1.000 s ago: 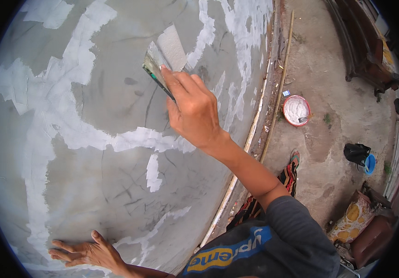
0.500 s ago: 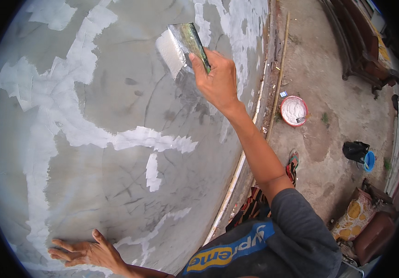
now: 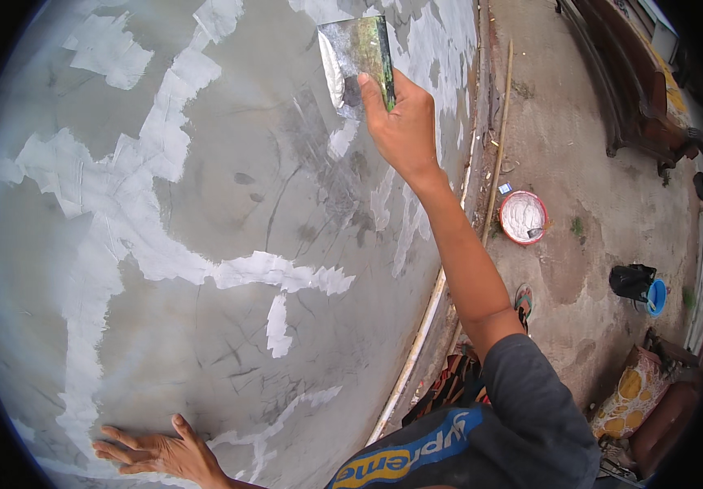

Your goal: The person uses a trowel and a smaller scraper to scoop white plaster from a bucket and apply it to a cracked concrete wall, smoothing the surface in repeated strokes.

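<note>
My right hand (image 3: pixel 403 122) is closed on a wide putty knife (image 3: pixel 361 59) with a dark green, stained edge. White putty (image 3: pixel 331 72) lines the left side of its blade, which is held against or very close to the grey wall (image 3: pixel 229 196); I cannot tell if it touches. Pale putty strips (image 3: pixel 139 236) run across the wall in branching bands, with a short separate patch (image 3: pixel 278 326) below one of them. Low on the wall at the left, my left hand (image 3: pixel 160 452) lies flat with its fingers spread, holding nothing.
A red-rimmed tub of white putty (image 3: pixel 523 218) with a small tool in it stands on the ground to the right. A long pole (image 3: pixel 504 130) lies along the wall's foot. Beyond are a dark wooden bench (image 3: pixel 637 90), a black bag (image 3: pixel 632 282), a blue bucket (image 3: pixel 656 297) and a patterned cushion (image 3: pixel 629 395).
My right hand has moved the putty knife up and to the right, off the spot with the thick putty patch. A dark smeared area shows there now. My left hand stays on the wall.
</note>
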`<action>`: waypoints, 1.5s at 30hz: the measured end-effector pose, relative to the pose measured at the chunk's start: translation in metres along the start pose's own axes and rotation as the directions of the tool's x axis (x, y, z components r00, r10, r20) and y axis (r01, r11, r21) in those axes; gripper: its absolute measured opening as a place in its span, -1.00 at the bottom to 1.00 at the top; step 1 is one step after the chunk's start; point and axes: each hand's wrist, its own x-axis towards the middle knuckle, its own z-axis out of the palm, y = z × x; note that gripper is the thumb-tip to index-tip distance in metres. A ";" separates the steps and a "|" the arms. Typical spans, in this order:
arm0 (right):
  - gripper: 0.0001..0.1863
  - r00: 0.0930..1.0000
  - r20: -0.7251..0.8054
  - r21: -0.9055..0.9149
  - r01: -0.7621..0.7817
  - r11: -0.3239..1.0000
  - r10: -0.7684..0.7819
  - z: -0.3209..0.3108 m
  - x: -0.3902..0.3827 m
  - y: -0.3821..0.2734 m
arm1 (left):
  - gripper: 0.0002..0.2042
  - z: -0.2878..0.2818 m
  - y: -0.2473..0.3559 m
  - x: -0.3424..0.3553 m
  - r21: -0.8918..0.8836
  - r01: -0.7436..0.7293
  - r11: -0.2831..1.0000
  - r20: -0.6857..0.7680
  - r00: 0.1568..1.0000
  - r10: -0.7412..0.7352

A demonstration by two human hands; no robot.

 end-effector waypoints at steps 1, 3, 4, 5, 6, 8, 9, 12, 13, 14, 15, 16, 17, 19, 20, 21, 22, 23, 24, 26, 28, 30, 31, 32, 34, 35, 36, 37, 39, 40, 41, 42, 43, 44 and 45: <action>-0.76 0.999 0.040 -0.075 -0.002 0.997 0.005 0.007 0.003 0.000 | 0.10 -0.015 0.009 0.001 -0.035 0.051 0.998 0.113 0.992 -0.047; -0.79 0.991 -0.004 -0.132 0.130 0.983 -0.132 0.021 0.003 -0.006 | 0.15 -0.025 0.012 0.001 -0.062 0.097 0.993 0.225 0.971 -0.081; -0.80 0.980 -0.025 -0.166 0.191 0.967 -0.198 0.027 0.001 -0.009 | 0.16 -0.025 0.010 -0.001 -0.059 0.091 0.994 0.225 0.971 -0.075; -0.80 0.978 0.004 -0.183 0.205 0.961 -0.208 0.034 -0.004 -0.016 | 0.17 -0.025 0.009 -0.001 -0.056 0.084 0.995 0.225 0.972 -0.069; -0.76 0.971 0.007 -0.219 0.235 0.947 -0.239 0.040 -0.008 -0.020 | 0.17 -0.024 0.011 0.001 -0.071 0.089 0.993 0.219 0.973 -0.072; -0.65 0.955 0.015 -0.287 0.288 0.914 -0.296 0.051 -0.015 -0.026 | 0.17 -0.025 0.016 0.004 -0.096 0.097 0.991 0.209 0.975 -0.076; -0.50 0.953 0.041 -0.297 0.298 0.907 -0.300 0.054 -0.020 -0.031 | 0.17 -0.022 0.017 0.003 -0.096 0.093 0.991 0.207 0.976 -0.072; -0.64 0.930 0.072 -0.151 0.367 0.918 -0.360 0.049 -0.041 -0.048 | 0.17 -0.020 0.014 0.000 -0.083 0.089 0.993 0.223 0.972 -0.068; -0.69 0.948 0.098 -0.083 0.310 0.947 -0.302 0.042 -0.039 -0.047 | 0.17 -0.021 0.013 -0.001 -0.080 0.092 0.992 0.232 0.970 -0.072; -0.73 0.961 0.127 -0.015 0.249 0.969 -0.245 0.029 -0.038 -0.042 | 0.17 -0.021 0.011 -0.003 -0.076 0.097 0.992 0.239 0.968 -0.076; -0.77 0.968 0.163 0.051 0.183 0.982 -0.189 0.019 -0.036 -0.037 | 0.17 -0.021 0.010 -0.003 -0.073 0.103 0.992 0.246 0.966 -0.083; -0.78 0.988 0.106 0.047 0.104 0.993 -0.109 0.012 -0.028 -0.031 | 0.17 -0.021 0.010 -0.001 -0.077 0.104 0.992 0.250 0.965 -0.081; -0.78 0.998 0.048 0.047 0.027 0.999 -0.029 0.007 -0.014 -0.021 | 0.17 -0.022 0.010 0.000 -0.084 0.105 0.991 0.253 0.964 -0.080; -0.78 1.000 -0.021 0.009 -0.016 1.000 0.016 0.011 0.006 -0.001 | 0.17 -0.023 0.011 0.002 -0.100 0.102 0.990 0.245 0.967 -0.075; -0.78 0.999 -0.028 -0.033 0.018 0.999 -0.019 0.017 0.012 0.013 | 0.17 -0.024 0.012 0.003 -0.107 0.100 0.989 0.242 0.968 -0.072; -0.78 0.998 -0.035 -0.076 0.051 0.996 -0.054 0.020 0.014 0.022 | 0.17 -0.024 0.012 0.004 -0.101 0.095 0.990 0.231 0.970 -0.070; -0.78 0.994 -0.044 -0.105 0.100 0.989 -0.105 0.022 0.013 0.019 | 0.17 -0.024 0.012 0.004 -0.094 0.092 0.991 0.229 0.971 -0.068; -0.78 0.986 -0.054 -0.135 0.148 0.980 -0.156 0.024 0.010 0.013 | 0.17 -0.024 0.012 0.004 -0.089 0.088 0.992 0.225 0.972 -0.066; -0.78 0.976 -0.066 -0.167 0.195 0.967 -0.208 0.025 0.008 0.007 | 0.17 -0.024 0.012 0.005 -0.086 0.084 0.993 0.212 0.975 -0.064; -0.80 0.968 -0.002 -0.130 0.247 0.960 -0.250 0.025 -0.002 -0.005 | 0.17 -0.022 0.010 0.003 -0.087 0.080 0.993 0.201 0.978 -0.062; -0.82 0.959 0.098 -0.051 0.270 0.961 -0.264 0.018 -0.021 -0.012 | 0.16 -0.017 0.009 -0.001 -0.103 0.081 0.991 0.192 0.980 -0.061; -0.85 0.938 0.223 0.092 0.253 0.963 -0.267 0.013 -0.040 -0.024 | 0.16 -0.020 0.007 -0.005 -0.101 0.097 0.990 0.192 0.978 -0.076; -0.87 0.920 0.209 0.142 0.308 0.941 -0.333 0.010 -0.041 -0.023 | 0.16 -0.019 0.008 -0.004 -0.101 0.096 0.990 0.194 0.978 -0.075; -0.87 0.949 0.161 0.076 0.261 0.962 -0.270 0.001 -0.031 -0.017 | 0.16 -0.019 0.008 -0.003 -0.101 0.096 0.990 0.194 0.978 -0.075; -0.83 0.988 0.052 -0.048 0.150 0.987 -0.148 -0.016 0.004 0.002 | 0.16 -0.018 0.004 -0.002 -0.092 0.080 0.993 0.179 0.982 -0.063; -0.79 0.966 0.019 -0.060 0.257 0.965 -0.256 -0.013 0.021 0.012 | 0.16 -0.018 0.005 -0.001 -0.091 0.069 0.993 0.174 0.983 -0.053; -0.73 0.932 -0.011 -0.074 0.360 0.930 -0.361 -0.010 0.039 0.023 | 0.16 -0.019 0.006 0.000 -0.086 0.073 0.994 0.176 0.983 -0.057; -0.67 0.886 -0.036 -0.086 0.457 0.885 -0.462 -0.003 0.048 0.032 | 0.16 -0.020 0.007 0.000 -0.075 0.080 0.994 0.180 0.981 -0.066; -0.53 0.857 0.042 -0.127 0.515 0.848 -0.514 0.012 0.050 0.047 | 0.17 -0.023 0.009 0.001 -0.061 0.089 0.994 0.182 0.980 -0.076; -0.46 0.842 0.082 -0.143 0.540 0.829 -0.534 0.021 0.048 0.053 | 0.17 -0.024 0.010 0.002 -0.055 0.088 0.995 0.182 0.980 -0.076; -0.35 0.843 0.094 -0.146 0.537 0.831 -0.529 0.026 0.043 0.057 | 0.18 -0.025 0.012 0.003 -0.050 0.086 0.995 0.182 0.980 -0.076; -0.34 0.850 0.103 -0.135 0.527 0.839 -0.517 0.026 0.040 0.059 | 0.18 -0.025 0.013 0.004 -0.031 0.088 0.996 0.182 0.980 -0.081; -0.34 0.854 0.125 -0.122 0.518 0.847 -0.504 0.025 0.036 0.057 | 0.19 -0.024 0.015 0.002 -0.011 0.094 0.996 0.193 0.977 -0.090; -0.33 0.863 0.146 -0.114 0.500 0.858 -0.484 0.021 0.028 0.055 | 0.19 -0.024 0.015 0.002 0.006 0.090 0.996 0.206 0.974 -0.089; -0.32 0.864 0.202 -0.111 0.488 0.866 -0.461 0.016 0.018 0.057 | 0.19 -0.022 0.015 0.002 0.015 0.084 0.996 0.194 0.977 -0.085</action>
